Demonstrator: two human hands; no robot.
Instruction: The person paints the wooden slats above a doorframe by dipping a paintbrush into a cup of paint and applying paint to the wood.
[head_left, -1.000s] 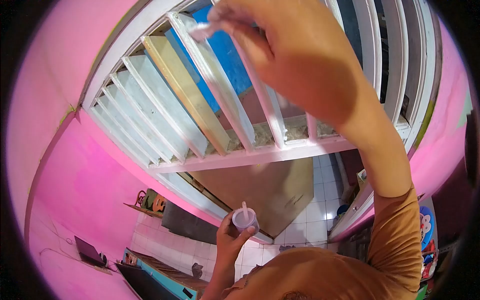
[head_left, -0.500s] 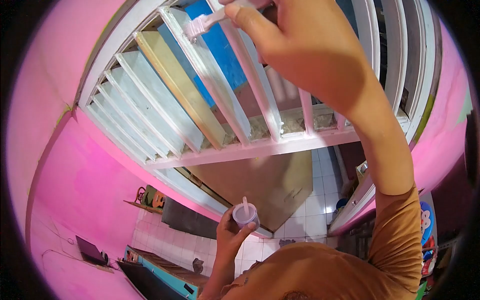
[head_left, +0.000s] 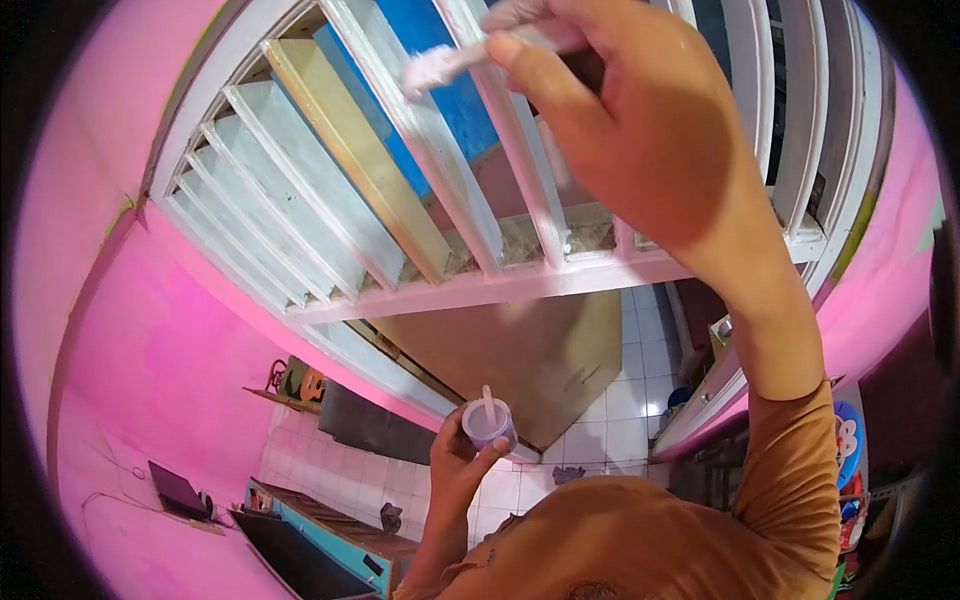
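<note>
Two bare hands show: the right hand (head_left: 645,120) grasps one pale-handled paintbrush (head_left: 432,72), the handle's far end hidden by the fingers, its white-coated bristles over one white wooden slat (head_left: 447,170), cut off at the top, contact hard to tell. Beyond the bristles from that grip runs one tan slat (head_left: 350,140); well below, the left hand (head_left: 462,468) clasps one small translucent cup (head_left: 489,432) holding one pale stick (head_left: 488,399), its contents unclear.

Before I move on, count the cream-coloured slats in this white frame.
1: the cream slat, just left of the one behind the brush. Your right hand covers part of the white frame, so another may be hidden.
</note>
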